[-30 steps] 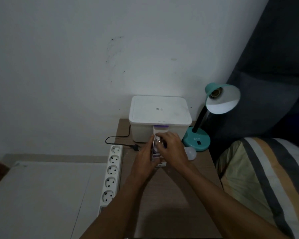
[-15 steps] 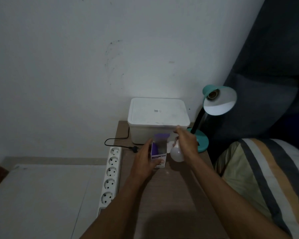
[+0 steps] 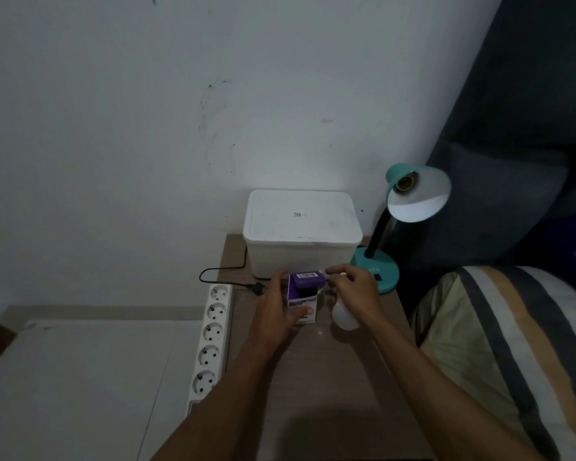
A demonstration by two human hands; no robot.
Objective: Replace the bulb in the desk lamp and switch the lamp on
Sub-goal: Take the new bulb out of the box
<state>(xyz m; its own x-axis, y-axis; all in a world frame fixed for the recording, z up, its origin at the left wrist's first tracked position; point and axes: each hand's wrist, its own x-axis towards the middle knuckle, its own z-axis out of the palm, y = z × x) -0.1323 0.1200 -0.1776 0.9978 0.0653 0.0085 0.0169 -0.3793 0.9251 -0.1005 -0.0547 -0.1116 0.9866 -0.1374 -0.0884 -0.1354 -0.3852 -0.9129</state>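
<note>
A teal desk lamp (image 3: 376, 271) stands at the back right of the small wooden table (image 3: 330, 377). Its shade tilts toward me and the socket (image 3: 404, 183) inside is empty. My left hand (image 3: 273, 314) grips a purple and white bulb box (image 3: 301, 299) standing upright on the table. My right hand (image 3: 353, 294) holds a white bulb (image 3: 345, 316), its globe pointing down, just right of the box. The thumb and forefinger of that hand touch the box's purple top flap. The lamp's black plug (image 3: 255, 288) lies loose on the table's left edge.
A white lidded storage box (image 3: 301, 227) sits against the wall behind my hands. A white power strip (image 3: 210, 341) with several free sockets lies along the table's left side. A striped pillow (image 3: 512, 344) and dark bedding lie to the right.
My right hand drew the white bulb out of the box and swung it to the right. Its fingers have now come back to the box's top flap, which is folded over.
</note>
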